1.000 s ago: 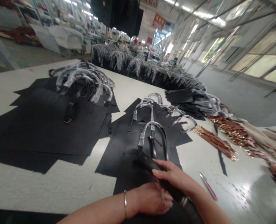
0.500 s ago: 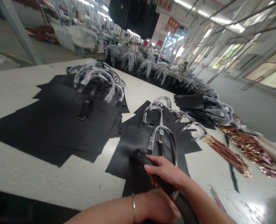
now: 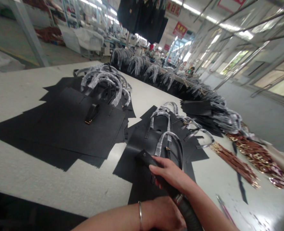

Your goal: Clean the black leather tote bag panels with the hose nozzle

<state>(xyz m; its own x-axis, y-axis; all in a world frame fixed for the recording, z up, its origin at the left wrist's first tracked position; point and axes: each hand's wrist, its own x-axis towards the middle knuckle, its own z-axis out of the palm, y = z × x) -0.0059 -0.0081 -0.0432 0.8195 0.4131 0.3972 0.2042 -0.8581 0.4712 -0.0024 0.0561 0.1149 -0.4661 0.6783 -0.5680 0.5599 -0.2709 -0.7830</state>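
While the right hand is clamped round a black wand-shaped tool with ribbed hose, the tool's tip rests on the black leather bag panel with plastic-wrapped handles, mid white table. Judged: this panel is in work; whether the stack of black panels to the left is finished is unclear. The left hand is cut off by the frame edge, so its grip cannot be told.

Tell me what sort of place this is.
Probably a handbag factory: stacked black panels with wrapped handles on a long table, brown straps beside them, and the right hand gripping a black tool.
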